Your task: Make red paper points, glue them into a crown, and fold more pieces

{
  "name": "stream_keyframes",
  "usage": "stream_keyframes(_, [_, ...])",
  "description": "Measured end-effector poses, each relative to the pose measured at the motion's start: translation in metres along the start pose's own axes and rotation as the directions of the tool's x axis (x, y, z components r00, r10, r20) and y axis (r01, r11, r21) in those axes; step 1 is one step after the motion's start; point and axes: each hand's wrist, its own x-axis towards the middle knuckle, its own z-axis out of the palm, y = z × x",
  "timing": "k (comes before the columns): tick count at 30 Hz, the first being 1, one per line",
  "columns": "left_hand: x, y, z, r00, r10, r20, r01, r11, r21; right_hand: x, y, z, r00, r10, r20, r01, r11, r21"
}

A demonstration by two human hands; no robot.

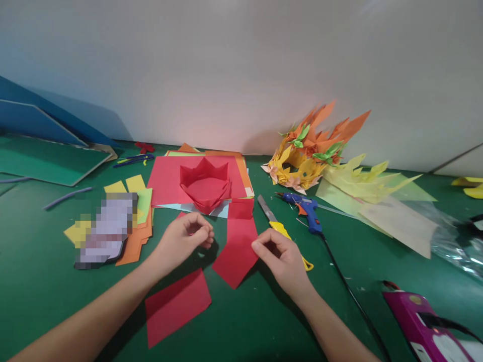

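Note:
My right hand (281,259) pinches the right edge of a red paper piece (241,231) between thumb and fingers. A flap at its far end looks folded, and its near end is angled. To the left of that piece, my left hand (188,236) is closed, thumb against fingers; whether anything is between them is hidden. Bits of red show behind this hand. Nearer to me lies a flat red paper rectangle (179,306). Beyond my hands a folded red paper crown (206,183) sits on a stack of coloured paper sheets (162,176).
A yellow box cutter (281,230) and a blue glue gun (307,208) lie right of centre. Behind them stand orange and yellow paper crowns (302,166). A phone (107,229) rests on paper scraps at left. A purple power strip (418,317) occupies the near right.

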Motion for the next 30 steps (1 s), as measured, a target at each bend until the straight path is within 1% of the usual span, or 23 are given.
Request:
stream_keyframes(2, [-0.001,-0.001,0.0,1.0,0.025,0.004,-0.025,0.999,-0.032,0.001,0.002,0.0,1.0,0.006,-0.019,-0.006,1.0,0.016])
stream_keyframes(5, [-0.005,-0.005,0.008,0.994,0.089,0.064,-0.089,0.996,0.003,0.001,0.003,0.004,1.0,0.014,0.024,-0.014,1.0,-0.004])
stream_keyframes(7, [-0.007,-0.007,0.011,0.99,0.115,0.08,-0.121,0.99,0.074,0.001,0.003,0.004,0.999,-0.018,0.039,0.022,0.996,-0.087])
stream_keyframes(8, [-0.007,-0.008,0.011,0.99,0.12,0.078,-0.129,0.985,0.112,0.002,0.003,0.002,0.998,-0.063,0.027,0.066,0.985,-0.158])
stream_keyframes(9, [-0.006,-0.008,0.01,0.99,0.122,0.07,-0.131,0.98,0.148,0.003,0.003,-0.001,0.992,-0.127,0.002,0.123,0.962,-0.246])
stream_keyframes(10, [-0.005,-0.009,0.008,0.991,0.121,0.059,-0.13,0.975,0.183,0.004,0.005,-0.005,0.979,-0.202,-0.028,0.18,0.92,-0.347])
stream_keyframes(11, [-0.004,-0.009,0.005,0.992,0.117,0.051,-0.125,0.968,0.217,0.006,0.007,-0.009,0.959,-0.278,-0.055,0.224,0.861,-0.456])
stream_keyframes(12, [-0.002,-0.009,0.001,0.993,0.107,0.048,-0.115,0.96,0.254,0.007,0.009,-0.014,0.939,-0.336,-0.07,0.243,0.795,-0.556])
stream_keyframes(13, [-0.001,-0.01,-0.002,0.994,0.092,0.051,-0.103,0.95,0.294,0.009,0.013,-0.019,0.928,-0.364,-0.077,0.235,0.733,-0.639])
stream_keyframes(15, [0.0,-0.011,-0.008,0.996,0.06,0.068,-0.082,0.926,0.369,0.012,0.021,-0.027,0.936,-0.347,-0.049,0.2,0.642,-0.74])
stream_keyframes(18, [-0.001,-0.013,-0.012,0.992,0.073,0.099,-0.111,0.883,0.456,0.013,0.032,-0.032,0.946,-0.323,-0.023,0.18,0.582,-0.793])
stream_keyframes(21, [-0.003,-0.013,-0.013,0.987,0.102,0.127,-0.153,0.85,0.504,0.012,0.038,-0.034,0.951,-0.307,-0.037,0.152,0.568,-0.809])
stream_keyframes(26, [-0.001,-0.011,-0.014,0.982,0.119,0.146,-0.174,0.871,0.459,0.013,0.041,-0.04,0.965,-0.245,-0.093,0.075,0.6,-0.797])
stream_keyframes(28, [0.0,-0.01,-0.015,0.985,0.107,0.136,-0.157,0.886,0.436,0.014,0.039,-0.043,0.962,-0.24,-0.13,0.047,0.613,-0.789])
stream_keyframes(30, [0.001,-0.011,-0.016,0.991,0.073,0.116,-0.114,0.905,0.409,0.014,0.034,-0.046,0.953,-0.255,-0.163,0.035,0.629,-0.777])
